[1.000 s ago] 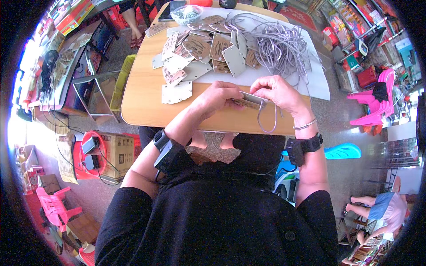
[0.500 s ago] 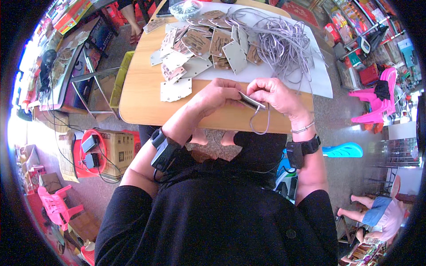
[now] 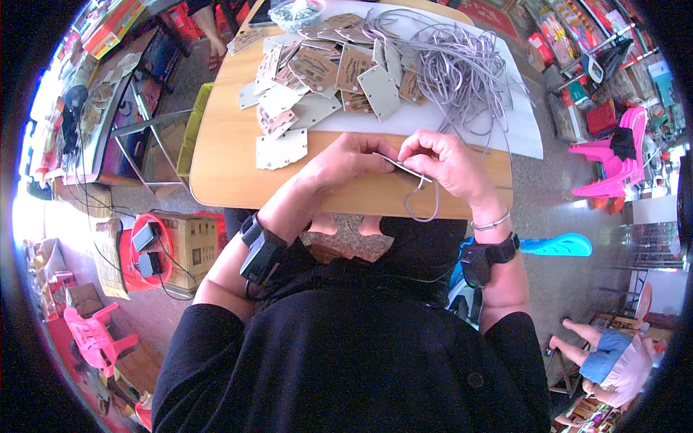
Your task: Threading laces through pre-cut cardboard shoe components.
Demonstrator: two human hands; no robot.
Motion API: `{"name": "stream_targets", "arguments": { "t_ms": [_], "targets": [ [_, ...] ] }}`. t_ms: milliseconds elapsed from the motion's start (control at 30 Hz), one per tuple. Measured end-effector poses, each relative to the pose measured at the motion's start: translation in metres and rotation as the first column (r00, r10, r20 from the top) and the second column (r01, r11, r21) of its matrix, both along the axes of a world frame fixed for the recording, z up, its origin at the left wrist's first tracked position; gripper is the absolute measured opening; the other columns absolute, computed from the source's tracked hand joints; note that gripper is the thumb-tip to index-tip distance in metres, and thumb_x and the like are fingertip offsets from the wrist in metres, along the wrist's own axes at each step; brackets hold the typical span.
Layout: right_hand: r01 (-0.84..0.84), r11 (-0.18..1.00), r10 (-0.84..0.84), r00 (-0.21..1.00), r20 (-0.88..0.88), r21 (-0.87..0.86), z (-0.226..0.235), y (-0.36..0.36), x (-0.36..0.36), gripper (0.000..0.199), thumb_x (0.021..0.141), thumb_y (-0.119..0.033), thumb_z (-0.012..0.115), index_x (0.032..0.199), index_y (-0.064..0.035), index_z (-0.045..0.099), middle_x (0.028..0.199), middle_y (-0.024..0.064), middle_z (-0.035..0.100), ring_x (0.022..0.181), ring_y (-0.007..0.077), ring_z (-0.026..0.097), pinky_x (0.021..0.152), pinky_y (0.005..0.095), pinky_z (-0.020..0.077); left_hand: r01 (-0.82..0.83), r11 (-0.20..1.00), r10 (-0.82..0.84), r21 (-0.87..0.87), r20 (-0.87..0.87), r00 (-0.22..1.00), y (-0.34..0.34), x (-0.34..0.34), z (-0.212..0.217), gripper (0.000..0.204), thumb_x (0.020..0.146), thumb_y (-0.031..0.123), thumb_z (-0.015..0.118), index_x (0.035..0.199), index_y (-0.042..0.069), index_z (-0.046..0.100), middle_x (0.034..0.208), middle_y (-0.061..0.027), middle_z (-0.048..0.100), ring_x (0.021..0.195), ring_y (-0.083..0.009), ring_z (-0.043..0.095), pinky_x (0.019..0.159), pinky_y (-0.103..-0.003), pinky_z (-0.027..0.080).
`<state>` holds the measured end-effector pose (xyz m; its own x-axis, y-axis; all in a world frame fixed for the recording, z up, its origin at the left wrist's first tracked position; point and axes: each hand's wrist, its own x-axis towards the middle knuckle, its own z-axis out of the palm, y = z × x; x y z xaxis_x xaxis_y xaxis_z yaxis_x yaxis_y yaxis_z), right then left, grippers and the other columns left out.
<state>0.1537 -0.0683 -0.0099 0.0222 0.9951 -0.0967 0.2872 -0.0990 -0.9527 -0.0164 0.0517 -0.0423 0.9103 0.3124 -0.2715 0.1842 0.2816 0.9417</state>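
Note:
Above the table's near edge, my left hand [image 3: 348,163] is closed on one end of a small flat card [image 3: 413,170], tilted so mostly its thin edge shows. Facing it, my right hand [image 3: 453,164] pinches thumb and forefinger together against the card's upper side. A grey cord [image 3: 413,215] hangs below the card in a loop, and its other side runs up under my right hand. The pinched fingertips hide the cord's end. Beyond my hands lies a heap of brown and white cards [image 3: 315,69] with small holes. To its right sits a tangled bundle of grey cords [image 3: 462,68].
White paper [image 3: 521,130] lies beneath the cords on the wooden table [image 3: 238,173]. A clear bowl of small pieces [image 3: 296,14] stands at the far side. A yellow crate [image 3: 196,130] is beside the table's left edge; a blue plastic seat [image 3: 559,245] is at right.
Both hands have shifted slightly, and the card lies flatter between them. The cord loop has moved a little to the left. The person at the lower right has changed posture.

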Motion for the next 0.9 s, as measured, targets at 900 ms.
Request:
{"name": "stream_targets", "arguments": {
  "t_ms": [900],
  "targets": [
    [-0.028, 0.999, 0.030, 0.998, 0.057, -0.027, -0.007, -0.005, -0.002, 0.013, 0.092, -0.012, 0.052, 0.089, -0.0004, 0.056, 0.072, -0.0046, 0.050, 0.068, 0.0033, 0.045, 0.059, 0.0204, 0.0391, -0.044, 0.995, 0.043, -0.088, -0.013, 0.999, -0.002, 0.002, 0.002, 0.018, 0.082, 0.013, 0.060, 0.092, -0.002, 0.063, 0.081, -0.0068, 0.064, 0.072, -0.0129, 0.059, 0.067, -0.026, 0.048]
  ]
}}
